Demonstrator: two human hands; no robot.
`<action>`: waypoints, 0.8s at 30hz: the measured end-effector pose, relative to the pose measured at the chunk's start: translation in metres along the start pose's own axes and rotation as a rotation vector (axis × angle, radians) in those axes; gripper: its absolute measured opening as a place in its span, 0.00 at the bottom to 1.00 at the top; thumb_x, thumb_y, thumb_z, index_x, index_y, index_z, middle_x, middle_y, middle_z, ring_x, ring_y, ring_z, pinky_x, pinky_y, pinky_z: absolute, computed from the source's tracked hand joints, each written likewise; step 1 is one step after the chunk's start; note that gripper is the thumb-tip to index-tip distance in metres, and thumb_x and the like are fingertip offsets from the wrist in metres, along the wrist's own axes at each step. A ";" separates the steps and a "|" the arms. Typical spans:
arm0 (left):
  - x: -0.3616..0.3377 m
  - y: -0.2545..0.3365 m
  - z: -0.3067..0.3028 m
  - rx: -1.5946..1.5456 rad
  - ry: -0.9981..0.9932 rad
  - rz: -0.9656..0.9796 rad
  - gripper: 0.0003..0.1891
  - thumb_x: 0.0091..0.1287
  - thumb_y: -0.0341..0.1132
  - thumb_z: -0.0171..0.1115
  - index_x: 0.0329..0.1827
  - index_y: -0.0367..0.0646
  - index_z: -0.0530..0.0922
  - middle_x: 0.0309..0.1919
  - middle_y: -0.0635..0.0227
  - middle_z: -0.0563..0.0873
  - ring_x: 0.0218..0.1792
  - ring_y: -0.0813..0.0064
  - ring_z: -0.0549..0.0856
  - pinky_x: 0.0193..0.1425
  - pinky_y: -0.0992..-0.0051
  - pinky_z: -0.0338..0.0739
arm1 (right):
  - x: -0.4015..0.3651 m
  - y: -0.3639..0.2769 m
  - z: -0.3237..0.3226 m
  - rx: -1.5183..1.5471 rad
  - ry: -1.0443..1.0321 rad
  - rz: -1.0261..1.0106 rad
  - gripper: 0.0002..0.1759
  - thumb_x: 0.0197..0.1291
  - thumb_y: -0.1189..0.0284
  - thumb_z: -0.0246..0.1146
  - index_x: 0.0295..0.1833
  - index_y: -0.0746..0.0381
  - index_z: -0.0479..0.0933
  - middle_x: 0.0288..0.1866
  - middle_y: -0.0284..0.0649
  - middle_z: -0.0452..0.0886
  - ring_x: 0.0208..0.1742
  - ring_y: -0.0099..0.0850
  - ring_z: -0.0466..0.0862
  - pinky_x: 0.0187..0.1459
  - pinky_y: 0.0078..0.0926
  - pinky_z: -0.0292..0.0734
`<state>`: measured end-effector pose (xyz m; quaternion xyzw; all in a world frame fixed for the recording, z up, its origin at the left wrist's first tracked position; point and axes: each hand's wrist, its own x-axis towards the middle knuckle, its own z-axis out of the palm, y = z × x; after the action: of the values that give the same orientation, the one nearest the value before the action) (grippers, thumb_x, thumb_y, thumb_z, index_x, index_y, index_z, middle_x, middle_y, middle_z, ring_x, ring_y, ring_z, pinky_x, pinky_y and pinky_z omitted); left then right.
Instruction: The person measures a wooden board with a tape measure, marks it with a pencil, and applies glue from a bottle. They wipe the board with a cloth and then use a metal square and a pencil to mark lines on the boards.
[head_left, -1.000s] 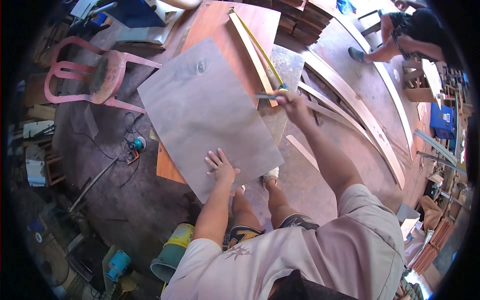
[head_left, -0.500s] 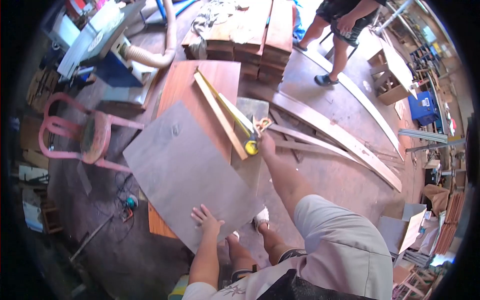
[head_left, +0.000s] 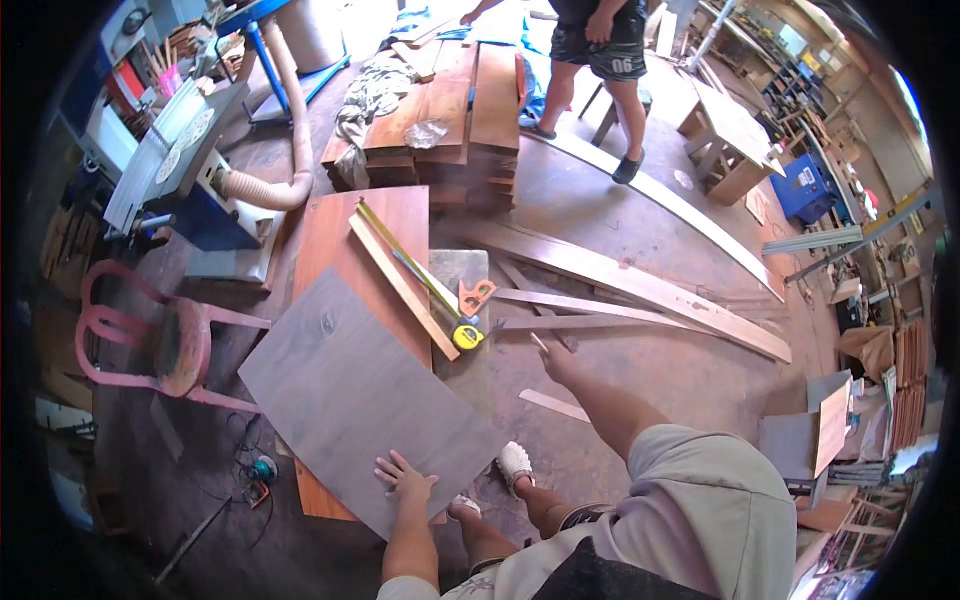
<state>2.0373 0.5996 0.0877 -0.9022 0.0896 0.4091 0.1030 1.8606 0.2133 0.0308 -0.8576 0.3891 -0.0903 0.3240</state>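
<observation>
My left hand (head_left: 405, 482) lies open with fingers spread on a large grey board (head_left: 345, 385). My right hand (head_left: 556, 362) is closed, out to the right over the floor; a thin pale tip shows at its fingers, too small to name. Left of this hand sit a yellow tape measure (head_left: 467, 338) and a saw with an orange handle (head_left: 477, 297). The tape's yellow blade (head_left: 405, 258) runs up beside a narrow wooden strip (head_left: 403, 288). Under the grey board is a reddish-brown wooden panel (head_left: 385, 222).
A pink chair (head_left: 185, 345) stands at left, with a cabled teal power tool (head_left: 262, 468) on the floor. Long planks (head_left: 640, 285) lie to the right. Behind are stacked timber (head_left: 490, 100), a machine with a hose (head_left: 260, 190), and another person (head_left: 600, 60) standing.
My right hand has moved away from the saw and tape measure, to the right. The left hand stays on the grey board. The camera view has shifted, showing more of the background.
</observation>
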 end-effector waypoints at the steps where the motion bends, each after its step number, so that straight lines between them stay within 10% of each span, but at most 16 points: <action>1: -0.002 0.000 -0.002 0.002 -0.009 -0.007 0.67 0.49 0.57 0.74 0.77 0.50 0.29 0.76 0.53 0.27 0.77 0.47 0.33 0.68 0.38 0.59 | -0.019 0.011 -0.005 -0.004 -0.003 0.023 0.17 0.62 0.67 0.57 0.57 0.55 0.75 0.45 0.57 0.79 0.48 0.54 0.79 0.47 0.50 0.74; 9: -0.009 0.000 -0.005 0.004 -0.011 0.002 0.67 0.50 0.55 0.74 0.77 0.49 0.26 0.76 0.51 0.27 0.76 0.47 0.32 0.70 0.41 0.59 | -0.106 0.015 -0.029 -0.080 -0.269 0.426 0.19 0.68 0.62 0.53 0.61 0.54 0.74 0.41 0.56 0.82 0.42 0.54 0.81 0.44 0.48 0.75; 16: -0.008 -0.004 0.000 0.002 0.019 0.016 0.66 0.51 0.56 0.73 0.77 0.50 0.27 0.76 0.52 0.27 0.77 0.47 0.34 0.68 0.40 0.61 | -0.046 -0.007 -0.018 0.259 0.251 -0.037 0.24 0.66 0.70 0.54 0.67 0.59 0.65 0.35 0.54 0.81 0.36 0.45 0.83 0.41 0.44 0.76; 24: -0.011 -0.003 -0.004 -0.022 0.017 0.013 0.65 0.51 0.57 0.72 0.78 0.51 0.29 0.76 0.53 0.27 0.77 0.49 0.34 0.68 0.39 0.59 | 0.038 -0.101 -0.076 0.942 0.131 0.219 0.25 0.71 0.67 0.52 0.70 0.62 0.59 0.28 0.36 0.76 0.17 0.19 0.70 0.17 0.18 0.64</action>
<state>2.0337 0.6027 0.0985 -0.9061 0.0918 0.4031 0.0896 1.9171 0.1987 0.1493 -0.5644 0.4133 -0.2757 0.6593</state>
